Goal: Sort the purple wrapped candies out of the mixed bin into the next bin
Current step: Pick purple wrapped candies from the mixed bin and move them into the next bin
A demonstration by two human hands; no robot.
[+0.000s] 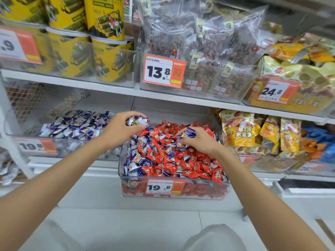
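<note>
- The left hand (121, 129) is over the far left corner of the mixed bin (199, 195), its fingers curled around a small bunch of purple candies (135, 121). The bunch looks loose, and some pieces stick out past the fingers and thumb. I think one may slip on the way and fall back, or drop between the two bins.
- The right hand (199, 142) is low on the heap, toward the right side, with fingers bent and pinching a few more purple pieces. Red candies (190, 163) lie touching them on all sides, so a red one could easily come up together with the purple and go to the wrong place.
- The heap reaches near the rim of the mixed bin. Digging with both hands could push pieces over the wall and down to the floor.
- The next bin (81, 150), just beside on the left, holds many purple candies and, as far as I can see, no red.
- The purple candies are small pillow-like packets, dark purple with white parts and a little orange-yellow print, and with crimped ends. The wrapping looks smooth and shiny, so it is probably light and slippery.
- Many are in the mixed bin, mostly along its left side and front left corner, with others scattered among the red. Some are likely buried.
</note>
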